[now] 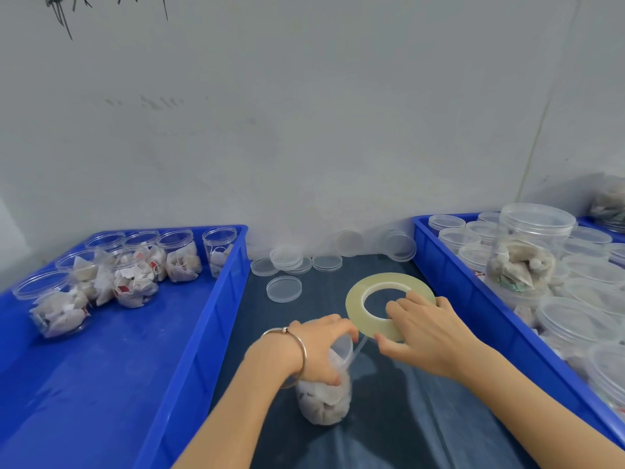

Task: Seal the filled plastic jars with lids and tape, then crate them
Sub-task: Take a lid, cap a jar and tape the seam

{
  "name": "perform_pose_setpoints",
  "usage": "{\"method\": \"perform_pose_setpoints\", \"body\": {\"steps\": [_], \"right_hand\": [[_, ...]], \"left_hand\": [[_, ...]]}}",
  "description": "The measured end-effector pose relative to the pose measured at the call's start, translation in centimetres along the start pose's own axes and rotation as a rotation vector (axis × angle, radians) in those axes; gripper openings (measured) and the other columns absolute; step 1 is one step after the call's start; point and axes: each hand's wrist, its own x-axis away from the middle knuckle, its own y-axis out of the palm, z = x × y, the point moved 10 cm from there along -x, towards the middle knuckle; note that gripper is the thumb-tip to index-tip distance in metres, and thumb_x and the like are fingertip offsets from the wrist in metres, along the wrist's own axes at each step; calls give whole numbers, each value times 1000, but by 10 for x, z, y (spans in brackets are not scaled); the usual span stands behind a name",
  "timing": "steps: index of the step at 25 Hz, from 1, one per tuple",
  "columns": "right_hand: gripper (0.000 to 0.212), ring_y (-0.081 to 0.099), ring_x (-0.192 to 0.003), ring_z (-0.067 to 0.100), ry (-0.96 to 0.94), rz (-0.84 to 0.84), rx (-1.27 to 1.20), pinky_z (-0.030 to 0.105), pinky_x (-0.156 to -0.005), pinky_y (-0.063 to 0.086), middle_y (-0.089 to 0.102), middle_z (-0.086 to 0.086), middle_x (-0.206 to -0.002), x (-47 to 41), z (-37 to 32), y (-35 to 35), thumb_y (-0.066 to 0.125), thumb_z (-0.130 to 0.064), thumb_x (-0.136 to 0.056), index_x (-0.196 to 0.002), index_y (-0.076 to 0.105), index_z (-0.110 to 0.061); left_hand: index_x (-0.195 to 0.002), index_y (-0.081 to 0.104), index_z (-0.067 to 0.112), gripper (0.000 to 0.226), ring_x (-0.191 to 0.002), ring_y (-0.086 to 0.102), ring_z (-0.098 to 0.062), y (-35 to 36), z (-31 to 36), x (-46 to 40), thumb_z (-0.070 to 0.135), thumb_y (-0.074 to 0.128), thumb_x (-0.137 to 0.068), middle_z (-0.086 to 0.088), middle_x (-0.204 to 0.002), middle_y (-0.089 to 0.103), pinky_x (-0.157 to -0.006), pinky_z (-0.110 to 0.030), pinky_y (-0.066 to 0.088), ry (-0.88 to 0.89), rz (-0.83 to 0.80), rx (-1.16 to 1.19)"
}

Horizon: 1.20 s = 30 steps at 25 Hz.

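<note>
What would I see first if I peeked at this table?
Two hands in the middle: the left hand grips a stuffed jar, and the right hand holds a big ring of tape. Bright blue crates of jars sit on both sides.

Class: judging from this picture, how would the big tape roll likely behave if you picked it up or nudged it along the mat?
The tape roll is a thin, wide ring, so probably light and fairly stiff. Lying flat it should slide, not roll; on edge it would likely roll or topple. The right hand grips its rim easily.
</note>
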Motion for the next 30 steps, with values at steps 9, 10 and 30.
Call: {"method": "perform_pose_setpoints", "body": {"steps": [9,10,30], "right_hand": [[49,30,-86,13,43,-64,-14,34,-70,30,41,-8,-82,-12,-14,14,22,-65,-91,-83,42,-20],[49,30,-86,13,46,-69,-27,34,-70,29,41,-8,-82,-12,-14,15,23,-64,-92,-82,41,-20],[48,34,-85,13,122,-63,-106,32,-74,39,42,-8,-82,2,-19,17,22,-65,-91,-78,36,-21]], "left_hand": [[-133,30,35,43,-134,26,-16,0,-3,11,54,38,-94,21,-135,37,-99,-37,31,-269,680,127],[-138,28,31,53,-134,27,-13,0,-9,9,55,41,-93,17,-140,34,-102,-35,30,-276,655,141],[-81,64,25,27,-97,66,-24,-20,16,34,36,82,-64,16,-83,65,-65,-46,52,-153,1002,-105]]}}
